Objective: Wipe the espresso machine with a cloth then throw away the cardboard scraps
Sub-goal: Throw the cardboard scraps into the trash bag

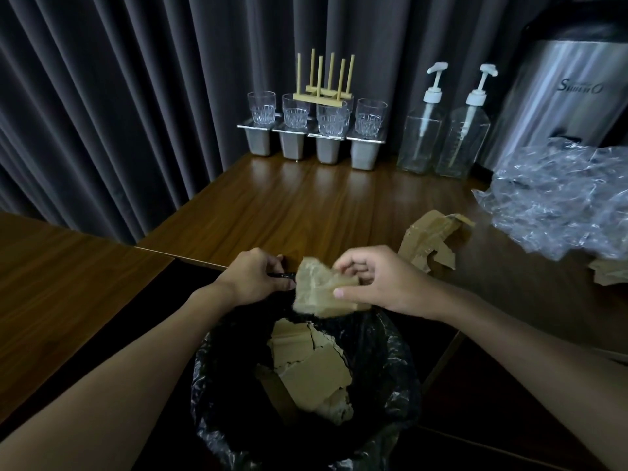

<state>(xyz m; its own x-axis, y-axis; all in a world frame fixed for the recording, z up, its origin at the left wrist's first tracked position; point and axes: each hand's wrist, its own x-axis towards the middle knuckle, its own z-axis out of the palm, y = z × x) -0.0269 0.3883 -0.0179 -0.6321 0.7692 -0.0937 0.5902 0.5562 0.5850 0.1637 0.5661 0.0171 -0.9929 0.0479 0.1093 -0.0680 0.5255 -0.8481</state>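
My right hand [377, 280] pinches a torn, blurred cardboard scrap [319, 290] above the far rim of a bin lined with a black bag [210, 375]. My left hand [255, 277] grips the black bag's edge at the bin's far rim. Several cardboard pieces [312, 365] lie inside the bin. More cardboard scraps [431, 239] lie on the wooden counter [306, 205] to the right, with another piece [608, 271] at the right edge. No cloth is in view.
Crumpled clear plastic wrap [557, 198] lies at the right, in front of a steel machine [564, 93]. Two pump bottles [445, 130], several glasses on metal tins [316, 127] and a wooden rack [323, 83] stand along the dark curtain. A lower counter [61, 277] is at left.
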